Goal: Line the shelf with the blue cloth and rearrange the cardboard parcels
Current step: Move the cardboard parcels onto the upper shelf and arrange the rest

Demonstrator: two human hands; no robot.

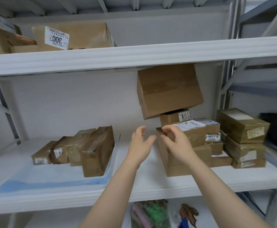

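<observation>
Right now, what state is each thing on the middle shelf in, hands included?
blue cloth: spread flat on the shelf's left part.
four parcels: lined up side by side on the cloth.
large box: tilted atop the right stack.
left hand: open, empty.
right hand: open, empty, by the stack.

Blue cloth (52,180); white shelf (151,183); brown cardboard parcels (78,148); white labels, black print (57,38).

Bright, even, cool light; only faint shadows lie under the parcels (96,150). The wide lens bows the shelf (151,181) edges. The stack (244,142) at right is motion-blurred; everything looks soft.
</observation>
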